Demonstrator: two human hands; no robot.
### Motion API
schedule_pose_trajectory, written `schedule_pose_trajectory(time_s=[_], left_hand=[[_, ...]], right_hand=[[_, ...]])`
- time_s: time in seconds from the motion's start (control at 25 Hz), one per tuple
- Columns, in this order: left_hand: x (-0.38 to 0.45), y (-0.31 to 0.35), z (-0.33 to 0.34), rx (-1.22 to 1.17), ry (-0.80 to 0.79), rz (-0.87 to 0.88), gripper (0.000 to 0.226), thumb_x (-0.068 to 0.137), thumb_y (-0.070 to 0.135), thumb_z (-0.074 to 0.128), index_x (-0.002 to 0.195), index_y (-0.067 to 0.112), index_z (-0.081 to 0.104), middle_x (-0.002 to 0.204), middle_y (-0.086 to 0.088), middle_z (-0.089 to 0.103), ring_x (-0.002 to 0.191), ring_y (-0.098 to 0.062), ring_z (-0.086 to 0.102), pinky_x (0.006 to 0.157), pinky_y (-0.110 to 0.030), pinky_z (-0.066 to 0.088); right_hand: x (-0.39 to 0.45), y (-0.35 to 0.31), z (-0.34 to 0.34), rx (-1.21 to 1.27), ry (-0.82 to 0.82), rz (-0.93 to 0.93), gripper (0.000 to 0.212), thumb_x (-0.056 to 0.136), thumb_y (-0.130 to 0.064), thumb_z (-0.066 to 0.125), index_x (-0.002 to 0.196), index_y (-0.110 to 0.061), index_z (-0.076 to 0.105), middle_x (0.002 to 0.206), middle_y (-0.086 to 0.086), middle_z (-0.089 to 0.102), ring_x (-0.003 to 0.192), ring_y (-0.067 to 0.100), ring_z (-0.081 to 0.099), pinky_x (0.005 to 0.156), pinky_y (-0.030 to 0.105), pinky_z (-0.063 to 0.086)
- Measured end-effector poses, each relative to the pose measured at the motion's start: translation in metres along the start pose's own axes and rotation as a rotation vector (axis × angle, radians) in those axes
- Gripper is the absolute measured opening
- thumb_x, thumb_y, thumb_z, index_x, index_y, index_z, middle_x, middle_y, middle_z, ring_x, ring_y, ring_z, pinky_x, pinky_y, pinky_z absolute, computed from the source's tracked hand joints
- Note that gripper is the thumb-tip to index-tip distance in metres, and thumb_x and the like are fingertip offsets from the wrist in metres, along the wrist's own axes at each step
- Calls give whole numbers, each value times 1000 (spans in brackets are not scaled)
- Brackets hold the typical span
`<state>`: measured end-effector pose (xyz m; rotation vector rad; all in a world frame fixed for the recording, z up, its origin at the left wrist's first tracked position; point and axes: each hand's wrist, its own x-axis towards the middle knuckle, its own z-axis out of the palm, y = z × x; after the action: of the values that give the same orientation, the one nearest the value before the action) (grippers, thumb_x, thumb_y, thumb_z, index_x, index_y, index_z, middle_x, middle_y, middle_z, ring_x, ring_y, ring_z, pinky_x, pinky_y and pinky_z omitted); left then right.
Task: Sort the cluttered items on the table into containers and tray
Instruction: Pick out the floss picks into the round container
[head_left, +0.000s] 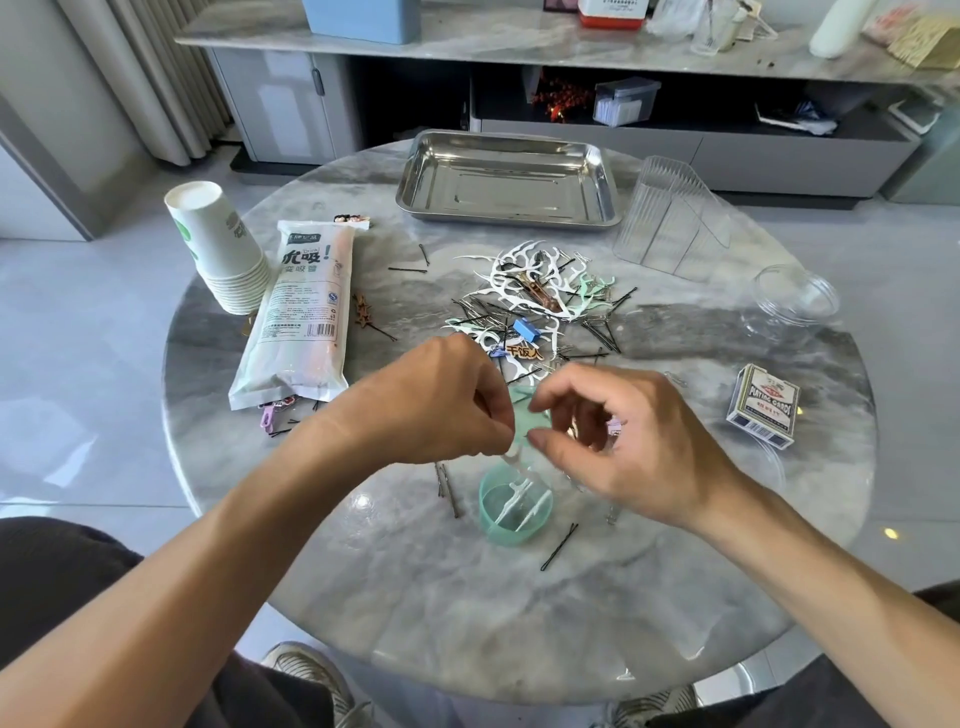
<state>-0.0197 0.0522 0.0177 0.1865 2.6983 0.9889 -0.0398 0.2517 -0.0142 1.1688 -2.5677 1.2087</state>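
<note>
Green cup (514, 512) set below hands; floss pick (514, 451) pinched by left hand (441, 405); right hand (623, 436) curled, grip unclear.

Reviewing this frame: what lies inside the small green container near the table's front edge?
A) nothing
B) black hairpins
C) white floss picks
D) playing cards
C: a few white floss picks lie in the small green container, directly below the left hand and right hand; the black hairpins near it lie on the table, and the card box sits off to the right.
</note>
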Motion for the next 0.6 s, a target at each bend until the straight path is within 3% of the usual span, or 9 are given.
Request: schedule_pose_trajectory(time_s=[0.08,0.24,0.36,0.48,0.6], left_hand=[[0,3,-2,-63,28,-42,7,75,14,76,73,21,77,62,6,71,61,-11,69,60,-29,57],[-1,6,-3,-254,56,-107,10,73,6,76,78,14,76,63,-3,72,57,-14,64,67,-38,59],[-1,10,-3,-440,63,-98,9,75,0,75,82,5,72,67,-13,72,55,-14,61,58,-31,53],[4,3,-9,-595,97,-76,9,81,5,71,90,7,72,73,-9,74,62,-15,67,53,-21,50],[12,-11,-7,-523,171,-99,3,84,13,70,83,13,73,73,-4,74,60,-10,65,48,-15,44]], right_hand=[[-2,-4,7,-64,-79,-78,21,79,-27,77,91,-24,60,79,-18,55,64,6,52,58,12,37],[0,-2,14,-92,-13,-14,32,78,-24,81,101,-21,59,90,-19,58,69,5,53,62,11,40],[2,1,12,-61,76,-19,25,78,-23,80,98,-20,65,84,-14,68,66,1,60,62,13,46],[6,9,2,389,133,276,11,81,-22,79,87,-23,70,79,-9,75,64,10,64,59,24,47],[4,18,1,740,56,512,12,71,-24,81,79,-19,75,72,5,70,58,23,49,51,26,38]])
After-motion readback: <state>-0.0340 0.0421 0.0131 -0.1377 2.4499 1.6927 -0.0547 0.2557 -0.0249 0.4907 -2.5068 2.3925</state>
